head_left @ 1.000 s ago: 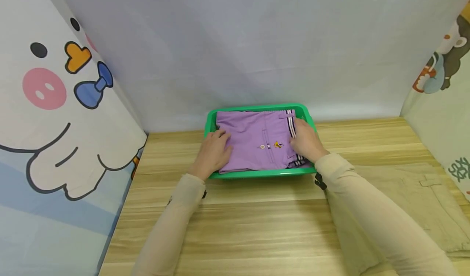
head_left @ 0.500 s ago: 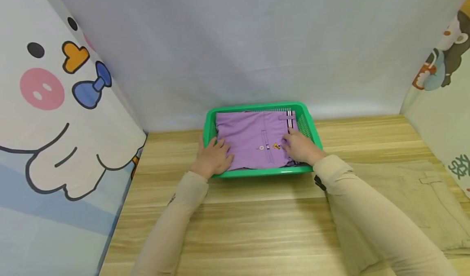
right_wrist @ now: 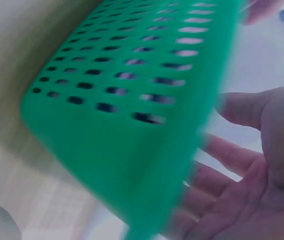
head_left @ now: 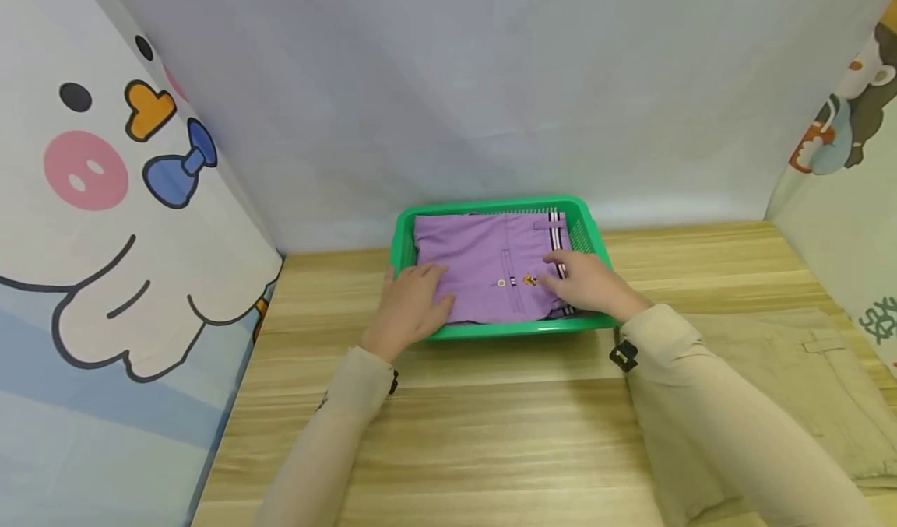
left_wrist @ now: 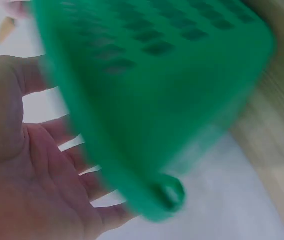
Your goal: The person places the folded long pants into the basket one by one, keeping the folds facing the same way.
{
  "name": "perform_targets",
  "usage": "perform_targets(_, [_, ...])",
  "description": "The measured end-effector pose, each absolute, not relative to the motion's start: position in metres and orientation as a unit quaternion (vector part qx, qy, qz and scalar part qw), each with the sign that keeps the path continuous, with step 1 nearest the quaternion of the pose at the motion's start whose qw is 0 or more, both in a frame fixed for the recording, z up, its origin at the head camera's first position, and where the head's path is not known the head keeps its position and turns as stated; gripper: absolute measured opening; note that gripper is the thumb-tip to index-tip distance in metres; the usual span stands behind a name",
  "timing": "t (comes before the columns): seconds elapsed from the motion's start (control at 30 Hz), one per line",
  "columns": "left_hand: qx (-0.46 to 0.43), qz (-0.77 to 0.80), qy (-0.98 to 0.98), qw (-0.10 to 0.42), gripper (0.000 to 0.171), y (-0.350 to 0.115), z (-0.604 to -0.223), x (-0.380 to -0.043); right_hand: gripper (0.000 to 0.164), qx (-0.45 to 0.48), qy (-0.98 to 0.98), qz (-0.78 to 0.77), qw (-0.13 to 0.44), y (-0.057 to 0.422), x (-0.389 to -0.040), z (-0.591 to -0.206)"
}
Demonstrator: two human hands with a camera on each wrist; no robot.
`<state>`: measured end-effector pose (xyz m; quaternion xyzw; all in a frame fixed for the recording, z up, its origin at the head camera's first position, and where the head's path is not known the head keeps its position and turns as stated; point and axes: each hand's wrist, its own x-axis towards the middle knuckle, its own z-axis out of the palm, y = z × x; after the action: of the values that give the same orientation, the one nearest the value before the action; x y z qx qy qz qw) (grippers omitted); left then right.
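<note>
A folded purple garment (head_left: pixel 476 251) with a striped waistband, a button and a small yellow motif lies in a green plastic basket (head_left: pixel 504 329). My left hand (head_left: pixel 409 305) reaches over the basket's left front corner, its fingers extended onto the garment's left side. Over the right rim, my right hand (head_left: pixel 589 282) has its fingertips at the striped waistband. In the left wrist view, the basket's rim (left_wrist: pixel 89 135) hides the left fingertips. The right wrist view shows the perforated basket wall (right_wrist: pixel 97 100) beside my relaxed right fingers (right_wrist: pixel 231 155); their tips are hidden.
A beige garment (head_left: pixel 764 402) lies spread on the wooden table (head_left: pixel 483 441) at the right, partly under the right forearm. Behind the basket rises a pale cloth wall (head_left: pixel 490 107). A cartoon-printed panel (head_left: pixel 105 278) stands on the left side.
My right hand has come off the waistband's edge, first leftward onto the garment, then slightly back right. The left hand shifts slightly, its fingers now further over the fabric. The basket stays in place.
</note>
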<state>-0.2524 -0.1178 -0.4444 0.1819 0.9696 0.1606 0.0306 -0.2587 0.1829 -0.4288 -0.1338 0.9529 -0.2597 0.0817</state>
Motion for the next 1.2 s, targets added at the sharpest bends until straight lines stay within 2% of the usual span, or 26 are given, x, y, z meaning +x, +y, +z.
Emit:
perform_targets(0.2, [0.214, 0.294, 0.932, -0.009, 0.056, -0.106, -0.428, -0.219, 0.053, -0.12, 0.945, -0.291, 0.088, 0.195, -0.234, -0.409])
perform_targets(0.47, [0.21, 0.486, 0.848, 0.032, 0.054, -0.079, -0.422, -0.179, 0.055, -0.102, 0.936, -0.325, 0.087, 0.218, -0.199, -0.393])
perform_targets(0.67, [0.203, 0.604, 0.763, 0.105, 0.05, -0.055, -0.426, -0.156, 0.058, -0.079, 0.932, -0.339, 0.104, 0.243, -0.174, -0.392])
perform_targets(0.87, [0.193, 0.647, 0.716, 0.176, 0.045, -0.027, -0.439, -0.138, 0.058, -0.062, 0.941, -0.315, 0.106, 0.272, -0.159, -0.402])
perform_targets(1.2, [0.13, 0.636, 0.709, 0.275, 0.059, -0.001, -0.452, -0.128, 0.065, -0.027, 0.947, -0.282, 0.151, 0.313, -0.145, -0.425])
